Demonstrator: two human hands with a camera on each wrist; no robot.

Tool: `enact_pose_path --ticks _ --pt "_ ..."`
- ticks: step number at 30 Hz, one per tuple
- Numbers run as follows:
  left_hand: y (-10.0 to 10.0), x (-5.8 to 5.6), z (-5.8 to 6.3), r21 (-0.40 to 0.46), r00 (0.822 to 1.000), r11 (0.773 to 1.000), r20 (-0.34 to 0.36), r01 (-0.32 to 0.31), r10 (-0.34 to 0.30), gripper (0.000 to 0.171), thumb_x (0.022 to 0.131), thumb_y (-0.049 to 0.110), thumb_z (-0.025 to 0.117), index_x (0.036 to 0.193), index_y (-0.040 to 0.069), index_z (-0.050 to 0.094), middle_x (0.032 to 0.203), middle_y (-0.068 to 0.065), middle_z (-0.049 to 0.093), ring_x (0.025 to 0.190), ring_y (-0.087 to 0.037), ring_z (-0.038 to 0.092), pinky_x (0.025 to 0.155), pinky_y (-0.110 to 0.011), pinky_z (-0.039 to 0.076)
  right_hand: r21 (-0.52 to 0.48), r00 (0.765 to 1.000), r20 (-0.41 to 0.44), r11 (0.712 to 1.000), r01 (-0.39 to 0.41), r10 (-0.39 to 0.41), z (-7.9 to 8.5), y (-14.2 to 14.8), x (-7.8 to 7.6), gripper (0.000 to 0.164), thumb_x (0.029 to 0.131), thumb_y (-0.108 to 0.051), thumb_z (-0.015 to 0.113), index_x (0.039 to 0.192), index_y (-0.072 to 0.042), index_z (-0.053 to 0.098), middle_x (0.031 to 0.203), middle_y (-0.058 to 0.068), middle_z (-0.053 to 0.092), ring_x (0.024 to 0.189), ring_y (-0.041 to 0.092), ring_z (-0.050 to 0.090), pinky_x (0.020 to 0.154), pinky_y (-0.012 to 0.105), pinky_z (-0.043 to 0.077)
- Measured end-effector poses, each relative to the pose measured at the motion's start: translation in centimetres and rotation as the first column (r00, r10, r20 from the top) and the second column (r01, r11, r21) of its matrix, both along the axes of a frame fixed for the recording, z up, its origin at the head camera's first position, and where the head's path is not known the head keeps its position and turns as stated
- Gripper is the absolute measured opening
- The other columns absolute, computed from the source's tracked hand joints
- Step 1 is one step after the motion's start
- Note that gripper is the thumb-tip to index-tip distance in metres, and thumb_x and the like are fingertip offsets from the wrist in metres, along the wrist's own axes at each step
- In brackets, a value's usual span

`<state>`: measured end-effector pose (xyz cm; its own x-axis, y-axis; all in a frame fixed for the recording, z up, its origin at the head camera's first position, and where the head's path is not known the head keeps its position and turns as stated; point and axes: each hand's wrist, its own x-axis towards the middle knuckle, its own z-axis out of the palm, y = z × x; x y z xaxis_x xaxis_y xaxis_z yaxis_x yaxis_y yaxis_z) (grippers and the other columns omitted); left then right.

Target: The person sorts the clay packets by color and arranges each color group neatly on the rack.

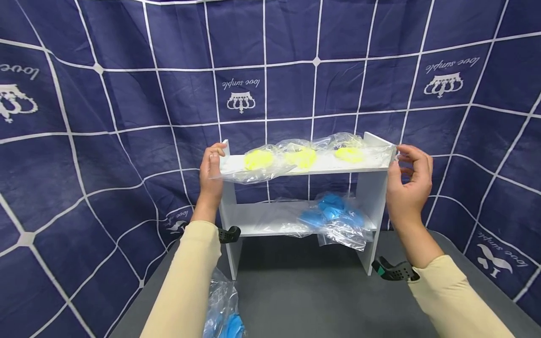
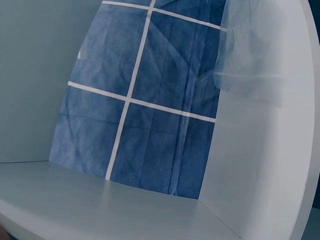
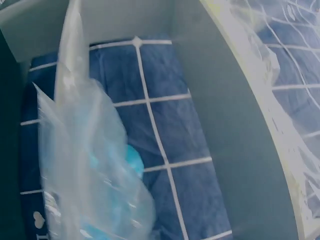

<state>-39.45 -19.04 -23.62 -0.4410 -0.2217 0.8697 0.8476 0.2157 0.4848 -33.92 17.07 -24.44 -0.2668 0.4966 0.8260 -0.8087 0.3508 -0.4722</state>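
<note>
A white two-tier shelf (image 1: 297,217) stands in front of me. Along its upper board lies a clear plastic bag (image 1: 325,143) with several bright yellow pieces (image 1: 300,157) in it; their kind is unclear. My left hand (image 1: 211,169) holds the top of the shelf's left side panel, fingers curled at its edge, beside the bag's left end. At the right panel's top corner, my right hand (image 1: 411,180) pinches the bag's stretched right end between thumb and fingers. Neither hand's grip shows in the wrist views.
On the lower board, towards the right, sits a clear bag (image 1: 338,218) with blue contents, its front edge hanging over. Another bag with blue contents (image 1: 224,305) lies on the grey table (image 1: 304,300) at front left. Navy checked cloth (image 1: 291,89) surrounds the back and sides.
</note>
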Motion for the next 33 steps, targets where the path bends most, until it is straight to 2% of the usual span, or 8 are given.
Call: enact_pose_path --ticks 4,7,12,16,19,26,29,33 --pt "0.0 -0.4 0.0 0.012 1.0 1.0 0.012 0.0 0.0 0.03 0.101 0.01 0.029 0.097 -0.015 0.043 0.126 -0.034 0.054 0.133 -0.037 0.047 0.112 -0.032 0.029 0.055 0.991 0.131 0.998 -0.014 0.007 0.7 1.7 -2.3 0.039 0.091 -0.004 0.054 0.129 -0.001 0.06 0.137 0.003 0.056 0.121 0.007 0.05 0.095 0.021 0.036" --pt "-0.1 -0.5 0.0 0.01 1.0 1.0 0.013 -0.001 0.0 0.029 0.101 0.009 0.029 0.098 -0.017 0.043 0.127 -0.034 0.054 0.134 -0.038 0.046 0.112 -0.031 0.029 0.034 0.966 0.228 0.99 -0.138 0.126 1.1 2.9 -4.5 0.038 0.097 -0.006 0.052 0.134 -0.007 0.058 0.138 0.002 0.056 0.128 0.009 0.047 0.101 0.02 0.034" --pt "0.2 0.4 0.3 -0.004 1.0 1.0 0.009 0.001 -0.001 0.028 0.101 0.006 0.03 0.097 -0.02 0.042 0.126 -0.038 0.053 0.133 -0.043 0.045 0.112 -0.029 0.029 -0.06 0.881 0.239 0.912 -0.406 0.409 1.4 3.9 -6.5 0.025 0.102 -0.006 0.049 0.12 -0.007 0.065 0.128 -0.007 0.062 0.131 0.012 0.049 0.103 0.013 0.034" --pt "0.2 0.5 0.3 -0.012 1.0 1.0 0.003 0.008 -0.008 0.029 0.101 0.005 0.029 0.098 -0.021 0.042 0.126 -0.04 0.052 0.131 -0.046 0.045 0.111 -0.029 0.029 -0.119 0.836 0.234 0.868 -0.483 0.497 1.4 4.3 -7.1 0.023 0.102 -0.009 0.049 0.111 -0.006 0.071 0.127 -0.007 0.066 0.136 0.013 0.048 0.107 0.013 0.035" --pt "0.0 0.1 0.2 -0.005 1.0 1.0 0.011 0.003 -0.003 0.029 0.101 0.005 0.028 0.099 -0.021 0.042 0.128 -0.039 0.052 0.132 -0.045 0.044 0.111 -0.03 0.029 -0.11 0.846 0.241 0.879 -0.464 0.476 1.3 4.5 -7.5 0.025 0.102 -0.008 0.049 0.113 -0.006 0.072 0.125 -0.008 0.069 0.133 0.011 0.052 0.103 0.013 0.037" --pt "-1.2 -2.6 -0.7 -0.003 1.0 1.0 0.018 -0.013 0.014 0.031 0.103 0.011 0.028 0.1 -0.015 0.045 0.131 -0.031 0.056 0.135 -0.036 0.046 0.112 -0.03 0.028 -0.063 0.872 0.274 0.913 -0.404 0.405 0.6 4.7 -8.3 0.027 0.103 -0.012 0.048 0.118 -0.009 0.07 0.122 -0.009 0.068 0.107 0.005 0.058 0.084 0.013 0.043" --pt "-1.4 -2.7 -0.7 0.001 0.999 1.0 0.032 0.014 -0.014 0.031 0.104 0.013 0.029 0.103 -0.013 0.046 0.136 -0.027 0.056 0.138 -0.032 0.045 0.114 -0.03 0.028 -0.025 0.876 0.261 0.91 -0.414 0.406 0.6 5.0 -8.6 0.025 0.104 -0.014 0.049 0.114 -0.006 0.07 0.121 -0.008 0.067 0.114 0.006 0.057 0.091 0.013 0.042" --pt "-1.6 -2.0 -0.9 -0.006 0.992 0.999 0.12 0.044 -0.043 0.033 0.105 0.019 0.028 0.111 -0.009 0.046 0.147 -0.019 0.05 0.144 -0.027 0.039 0.118 -0.036 0.025 0.003 0.859 0.26 0.889 -0.458 0.442 0.5 5.5 -8.6 0.021 0.103 -0.012 0.049 0.107 -0.004 0.068 0.128 -0.002 0.066 0.129 0.01 0.053 0.101 0.012 0.039"
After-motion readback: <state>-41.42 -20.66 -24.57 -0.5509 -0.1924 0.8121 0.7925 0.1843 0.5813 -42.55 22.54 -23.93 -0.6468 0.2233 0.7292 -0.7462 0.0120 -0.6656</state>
